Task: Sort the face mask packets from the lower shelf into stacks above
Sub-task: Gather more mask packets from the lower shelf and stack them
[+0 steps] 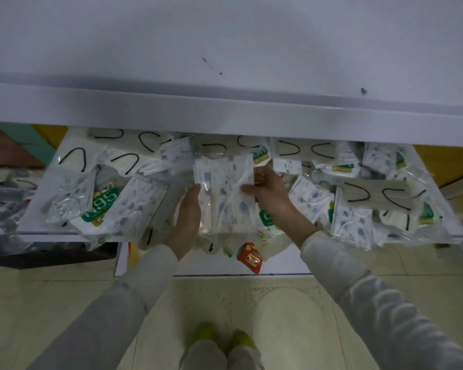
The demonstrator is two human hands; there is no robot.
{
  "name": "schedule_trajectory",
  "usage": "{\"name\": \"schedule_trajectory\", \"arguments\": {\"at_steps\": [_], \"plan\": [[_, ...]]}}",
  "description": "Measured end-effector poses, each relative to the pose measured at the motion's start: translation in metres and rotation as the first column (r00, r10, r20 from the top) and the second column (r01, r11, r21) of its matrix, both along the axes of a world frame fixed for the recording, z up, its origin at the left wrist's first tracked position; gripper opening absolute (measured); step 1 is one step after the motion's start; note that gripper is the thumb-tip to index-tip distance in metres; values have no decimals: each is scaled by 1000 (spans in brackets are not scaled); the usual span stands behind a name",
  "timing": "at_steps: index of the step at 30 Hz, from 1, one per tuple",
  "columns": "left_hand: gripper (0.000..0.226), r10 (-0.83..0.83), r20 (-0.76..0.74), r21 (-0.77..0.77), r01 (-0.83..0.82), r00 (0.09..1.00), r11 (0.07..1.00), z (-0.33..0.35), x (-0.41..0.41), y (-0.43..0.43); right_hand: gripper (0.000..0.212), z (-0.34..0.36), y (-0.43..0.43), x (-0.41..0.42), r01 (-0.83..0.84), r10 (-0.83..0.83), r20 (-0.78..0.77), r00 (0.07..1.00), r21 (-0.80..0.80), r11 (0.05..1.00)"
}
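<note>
- Upper shelf (225,49): white, bare except for a few dark specks, fills the top of the view; its front lip overhangs the lower shelf (32,225).
- Lower shelf: covered edge to edge with loose face mask packets (353,225), clear wraps, some with blue-spotted masks, some with black ear loops, some with green N95 labels.
- Held packets (225,193): small bunch of blue-spotted ones, upright at centre, just above the pile, below the upper lip.
- Left hand (186,217): flat, fingers straight and together, pressed against the bunch's left edge.
- Right hand (270,188): fingers curled, thumb across the front, gripping the bunch's right side.
- Red wrapper (250,257): hangs at the front edge, below the hands.
- Pale tiled floor (64,289) beneath.
</note>
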State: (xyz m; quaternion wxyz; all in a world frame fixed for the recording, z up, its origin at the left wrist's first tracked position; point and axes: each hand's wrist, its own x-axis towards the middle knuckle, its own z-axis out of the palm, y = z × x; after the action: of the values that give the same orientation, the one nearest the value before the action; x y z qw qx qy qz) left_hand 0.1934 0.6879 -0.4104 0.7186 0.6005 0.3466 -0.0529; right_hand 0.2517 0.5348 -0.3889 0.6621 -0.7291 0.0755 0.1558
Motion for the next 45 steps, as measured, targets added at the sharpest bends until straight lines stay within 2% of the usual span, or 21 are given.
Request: {"name": "schedule_trajectory", "arguments": {"at_steps": [1, 4, 5, 9, 11, 13, 15, 18, 20, 22, 25, 28, 33, 35, 36, 38, 40, 41, 42, 43, 45], "plan": [[49, -24, 8, -32, 25, 1000, 999, 1, 2, -6, 29, -6, 1, -4, -8, 10, 38, 999, -72, 997], [30, -203, 109, 64, 197, 973, 978, 2, 1, -19, 30, -16, -1, -16, -17, 55, 122, 991, -294, 956], [32, -233, 117, 88, 224, 965, 971, 2, 0, -23, 32, -18, -3, -21, -14, 69, 146, 987, -350, 937], [41, -318, 105, 203, 293, 942, 934, -3, -3, -32, 29, -21, -20, -31, -25, 118, 193, 974, -425, 905], [39, -321, 96, 202, 297, 942, 933, -4, -1, -34, 22, -22, -40, -31, 54, 48, 187, 981, -508, 860], [41, -308, 102, 192, 285, 946, 939, -4, 1, -36, 24, -26, -70, -25, 175, -113, 136, 984, -657, 733], [42, -292, 102, 204, 267, 951, 942, -6, 3, -37, 35, -34, -102, -18, 187, -285, 14, 958, -784, 591], [40, -299, 87, 227, 274, 950, 935, -9, 1, -40, 50, -44, -126, -13, 28, -339, -205, 918, -820, 572], [39, -313, 66, 236, 290, 947, 927, -12, -2, -40, 56, -48, -124, -13, -31, -276, -212, 938, -841, 539], [41, -328, 49, 249, 307, 943, 919, -18, -3, -39, 59, -48, -120, -11, 14, -274, -142, 951, -866, 499], [46, -315, 22, 243, 301, 949, 922, -22, -2, -35, 57, -51, -121, -5, 145, -399, -147, 905, -775, 615], [41, -308, 30, 249, 291, 951, 924, -23, -3, -36, 34, -51, -125, -1, 240, -448, -210, 869, -612, 753], [17, -289, 43, 296, 264, 956, 918, -11, -2, -43, 13, -17, -117, -3, 456, -493, -62, 868, -295, 840], [15, -217, 46, 226, 201, 975, 953, -1, -1, -51, 27, 2, -110, -10, 445, -453, -63, 889, -108, 889], [14, -159, 28, 156, 153, 987, 976, 1, 0, -56, 32, 11, -105, -16, 381, -385, -53, 921, -72, 922], [24, 2, -43, -9, -3, 999, 1000, 9, 1, -66, 28, 24, -90, -30, 192, -195, -2, 981, -152, 969], [67, 136, -81, -209, -150, 987, 966, 2, 4, -69, 23, 30, -76, -42, 48, -25, 69, 997, -346, 937], [78, 154, -83, -257, -171, 984, 951, -3, 5, -71, 27, 30, -72, -47, 27, 16, 97, 995, -419, 908], [73, 131, -35, -257, -136, 991, 957, 4, 2, -74, 30, 30, -67, -53, 36, 21, 121, 992, -449, 893], [57, 72, 48, -221, -60, 996, 974, 22, -5, -78, 29, 32, -62, -58, 65, 4, 153, 988, -446, 893], [41, 5, 141, -103, 9, 990, 995, 40, -15, -85, 8, 41, -56, -66, 128, -60, 178, 982, -399, 908]]}}
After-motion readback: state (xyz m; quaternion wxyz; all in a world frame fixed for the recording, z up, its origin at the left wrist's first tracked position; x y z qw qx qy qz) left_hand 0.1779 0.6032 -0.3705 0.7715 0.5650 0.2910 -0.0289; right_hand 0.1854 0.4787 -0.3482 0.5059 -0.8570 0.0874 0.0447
